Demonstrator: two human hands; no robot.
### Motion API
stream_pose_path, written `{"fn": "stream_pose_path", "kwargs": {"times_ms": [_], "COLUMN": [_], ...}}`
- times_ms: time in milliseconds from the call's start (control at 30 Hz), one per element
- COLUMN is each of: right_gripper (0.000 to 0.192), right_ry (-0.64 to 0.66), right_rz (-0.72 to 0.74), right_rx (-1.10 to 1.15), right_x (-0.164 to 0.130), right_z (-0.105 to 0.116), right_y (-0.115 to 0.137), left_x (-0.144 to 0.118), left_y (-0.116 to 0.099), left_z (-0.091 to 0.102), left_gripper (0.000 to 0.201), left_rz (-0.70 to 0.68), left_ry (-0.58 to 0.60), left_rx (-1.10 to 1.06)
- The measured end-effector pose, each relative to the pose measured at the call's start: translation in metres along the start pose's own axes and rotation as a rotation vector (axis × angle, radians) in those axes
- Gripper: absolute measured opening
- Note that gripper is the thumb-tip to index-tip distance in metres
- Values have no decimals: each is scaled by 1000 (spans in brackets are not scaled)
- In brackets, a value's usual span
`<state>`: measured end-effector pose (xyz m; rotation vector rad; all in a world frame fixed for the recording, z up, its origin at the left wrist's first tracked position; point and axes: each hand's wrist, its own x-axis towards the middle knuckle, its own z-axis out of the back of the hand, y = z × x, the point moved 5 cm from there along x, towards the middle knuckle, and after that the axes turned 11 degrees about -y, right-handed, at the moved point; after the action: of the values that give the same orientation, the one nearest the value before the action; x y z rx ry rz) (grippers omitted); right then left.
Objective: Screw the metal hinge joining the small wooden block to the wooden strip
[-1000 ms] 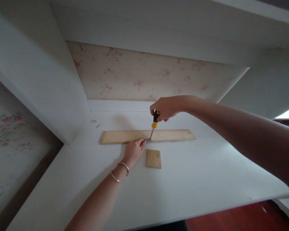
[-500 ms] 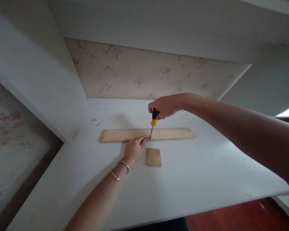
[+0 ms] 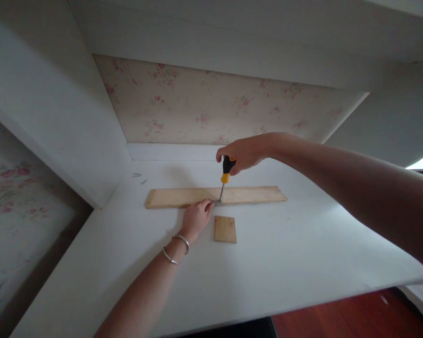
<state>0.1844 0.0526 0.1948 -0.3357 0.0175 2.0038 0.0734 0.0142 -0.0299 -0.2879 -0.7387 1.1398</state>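
A long pale wooden plank (image 3: 254,194) lies across a white shelf surface (image 3: 285,253). My right hand (image 3: 242,154) grips the black and yellow handle of a screwdriver (image 3: 225,172), held nearly upright with its tip on a small metal piece (image 3: 216,203) at the plank's near edge. My left hand (image 3: 194,219), wrist ringed by silver bangles, rests on the shelf with its fingertips pinching that metal piece at the screwdriver tip. A small square wooden piece (image 3: 225,229) lies just in front of the plank, to the right of my left hand.
A few loose screws (image 3: 138,177) lie near the back left corner of the shelf. White side panels rise on the left (image 3: 56,122) and right, with floral wallpaper (image 3: 204,108) behind. The shelf's front edge drops to a red-brown floor (image 3: 356,314).
My right hand has turned slightly on the screwdriver handle. The left hand, plank and small square piece hold their places.
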Motion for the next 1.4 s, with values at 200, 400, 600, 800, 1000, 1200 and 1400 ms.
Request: {"fn": "stream_pose_path", "kwargs": {"times_ms": [200, 400, 600, 800, 1000, 1200, 1400], "right_gripper": [49, 38, 45, 47, 56, 51, 45], "right_ry": [21, 3, 23, 37, 79, 71, 2], "right_rz": [-93, -90, -36, -40, -130, -162, -31], "right_rx": [-11, -29, 9, 33, -19, -27, 64], "right_x": [0, 1, 2, -1, -2, -1, 3], "right_z": [-1, 1, 0, 0, -3, -4, 0], "right_y": [-6, -5, -4, -4, -9, -10, -5], "left_x": [0, 1, 1, 1, 2, 2, 2], "left_y": [1, 0, -1, -1, 1, 1, 0], "left_z": [0, 0, 1, 2, 0, 0, 2], "left_gripper": [31, 31, 30, 31, 31, 28, 30], "left_rz": [27, 40, 24, 44, 40, 32, 32], "left_ry": [6, 20, 6, 16, 0, -9, 5], "left_rx": [17, 3, -11, -25, -59, -63, -57]}}
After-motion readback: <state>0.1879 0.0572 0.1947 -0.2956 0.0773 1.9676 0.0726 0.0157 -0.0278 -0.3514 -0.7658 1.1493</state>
